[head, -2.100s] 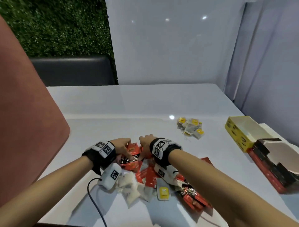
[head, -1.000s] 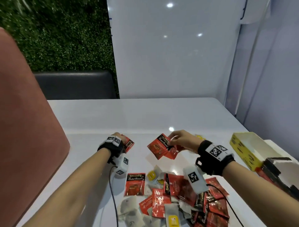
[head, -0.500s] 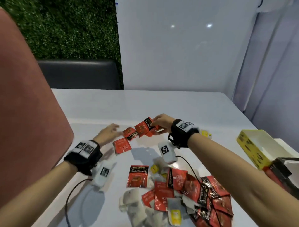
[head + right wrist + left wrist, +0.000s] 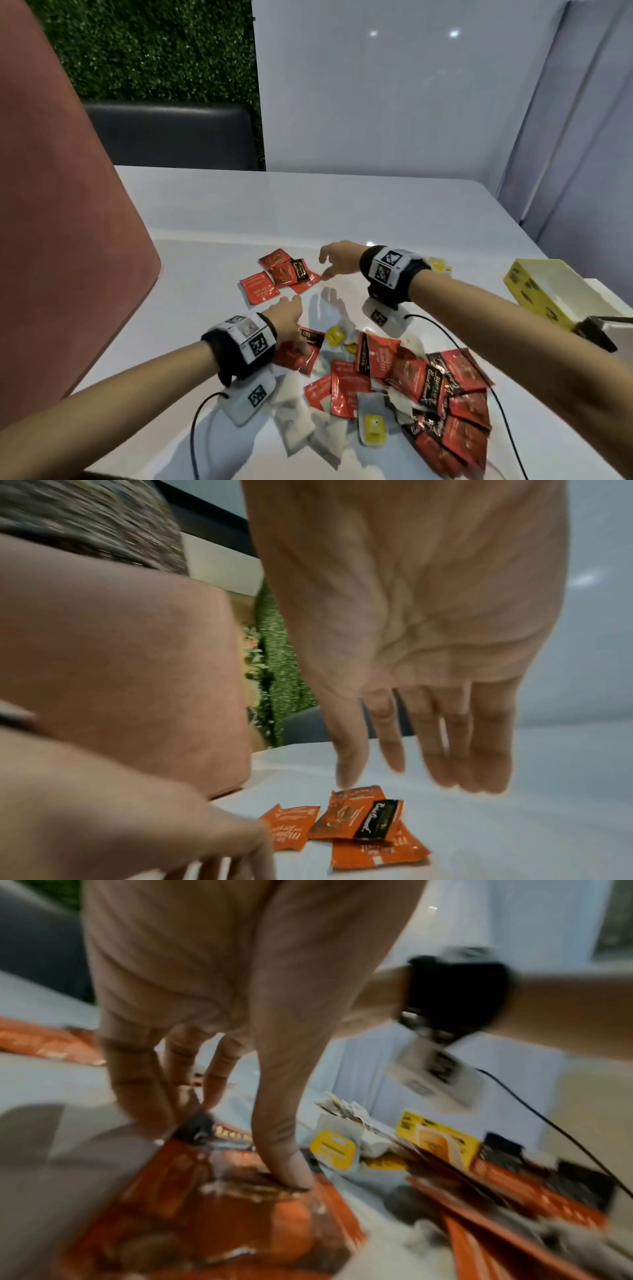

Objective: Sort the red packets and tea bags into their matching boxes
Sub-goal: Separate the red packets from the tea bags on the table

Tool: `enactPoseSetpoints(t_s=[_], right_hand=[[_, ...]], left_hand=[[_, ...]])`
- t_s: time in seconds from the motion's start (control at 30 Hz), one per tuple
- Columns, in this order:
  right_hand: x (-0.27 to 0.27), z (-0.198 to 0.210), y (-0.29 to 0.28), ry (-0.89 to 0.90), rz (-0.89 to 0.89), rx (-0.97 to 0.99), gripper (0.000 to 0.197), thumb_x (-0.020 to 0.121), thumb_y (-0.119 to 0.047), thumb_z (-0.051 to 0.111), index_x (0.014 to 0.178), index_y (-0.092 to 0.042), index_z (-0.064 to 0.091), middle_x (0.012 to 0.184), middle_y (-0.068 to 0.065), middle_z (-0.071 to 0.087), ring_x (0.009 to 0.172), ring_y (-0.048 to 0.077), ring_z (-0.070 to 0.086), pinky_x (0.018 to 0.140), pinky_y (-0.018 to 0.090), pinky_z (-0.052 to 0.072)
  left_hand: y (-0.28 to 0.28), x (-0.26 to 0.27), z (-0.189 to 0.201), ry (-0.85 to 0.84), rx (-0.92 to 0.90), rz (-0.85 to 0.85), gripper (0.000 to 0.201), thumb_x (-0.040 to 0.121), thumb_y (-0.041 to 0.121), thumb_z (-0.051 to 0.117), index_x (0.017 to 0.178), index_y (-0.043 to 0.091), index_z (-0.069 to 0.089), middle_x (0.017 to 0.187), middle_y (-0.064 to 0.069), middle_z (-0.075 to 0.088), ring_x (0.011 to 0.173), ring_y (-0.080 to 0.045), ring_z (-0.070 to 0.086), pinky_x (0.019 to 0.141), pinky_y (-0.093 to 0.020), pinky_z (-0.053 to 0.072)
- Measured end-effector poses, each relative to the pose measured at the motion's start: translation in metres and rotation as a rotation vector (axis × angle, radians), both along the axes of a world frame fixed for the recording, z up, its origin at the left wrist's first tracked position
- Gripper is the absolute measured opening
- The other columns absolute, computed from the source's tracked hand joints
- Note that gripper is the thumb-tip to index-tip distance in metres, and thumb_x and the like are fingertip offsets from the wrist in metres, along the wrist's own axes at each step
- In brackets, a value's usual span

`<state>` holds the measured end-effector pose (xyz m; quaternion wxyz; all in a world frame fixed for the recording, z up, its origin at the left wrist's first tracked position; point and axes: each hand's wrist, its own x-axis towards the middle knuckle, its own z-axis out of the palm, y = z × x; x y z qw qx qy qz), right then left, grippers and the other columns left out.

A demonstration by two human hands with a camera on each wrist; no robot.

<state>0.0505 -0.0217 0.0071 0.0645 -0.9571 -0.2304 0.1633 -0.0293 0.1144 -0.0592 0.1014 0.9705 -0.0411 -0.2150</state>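
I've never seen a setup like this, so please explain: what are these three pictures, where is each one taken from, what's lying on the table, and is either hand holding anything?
No machine here: a person sorts with bare hands, wearing cameras on the head and both wrists. The head view looks down on a white table. The other two look along each hand. A mixed pile of red packets and tea bags lies near the person; a few sorted red packets lie farther off. A yellow box sits at the right. The left hand pinches a red packet from the pile. The right hand hovers open, holding nothing.
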Motion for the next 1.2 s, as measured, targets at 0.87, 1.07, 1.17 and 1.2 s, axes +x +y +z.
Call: enactPoseSetpoints(t_s=[0.87, 1.07, 1.17, 1.2], right_hand=[[-0.085, -0.026, -0.108, 0.067, 0.063, 0.086, 0.041, 0.074, -0.031, 0.076, 0.102, -0.012, 0.054, 0.112, 0.006, 0.058, 0.094, 0.02, 0.053, 0.069, 0.024, 0.044], [-0.088, -0.021, -0.118, 0.067, 0.048, 0.247, 0.027, 0.076, -0.026, 0.075, 0.083, -0.019, 0.05, 0.096, 0.0, 0.063, 0.09, 0.011, 0.054, 0.061, 0.01, 0.038], [-0.087, -0.015, -0.121, 0.044, 0.06, 0.332, 0.032, 0.077, -0.023, 0.075, 0.07, -0.029, 0.043, 0.072, -0.009, 0.056, 0.067, 0.008, 0.05, 0.057, 0.012, 0.038], [-0.087, -0.011, -0.123, 0.039, 0.048, 0.369, 0.032, 0.078, -0.023, 0.074, 0.07, -0.03, 0.043, 0.07, -0.008, 0.057, 0.066, 0.01, 0.051, 0.06, 0.017, 0.04]], left_hand=[[-0.031, -0.036, 0.029, 0.16, -0.376, -0.034, 0.017, 0.07, 0.024, 0.08, 0.076, 0.017, 0.066, 0.08, -0.003, 0.066, 0.075, -0.016, 0.057, 0.072, -0.027, 0.041], [0.0, -0.03, 0.052, 0.124, -0.535, 0.06, 0.016, 0.074, 0.018, 0.077, 0.081, 0.014, 0.063, 0.077, 0.0, 0.067, 0.069, -0.012, 0.063, 0.061, -0.019, 0.049], [0.025, -0.023, 0.072, 0.062, -0.65, 0.158, 0.03, 0.073, 0.012, 0.078, 0.099, 0.004, 0.064, 0.089, -0.01, 0.07, 0.079, -0.021, 0.066, 0.071, -0.028, 0.054], [0.034, -0.019, 0.076, 0.034, -0.684, 0.2, 0.033, 0.072, 0.012, 0.078, 0.1, 0.004, 0.064, 0.092, -0.012, 0.07, 0.081, -0.022, 0.067, 0.073, -0.029, 0.054]])
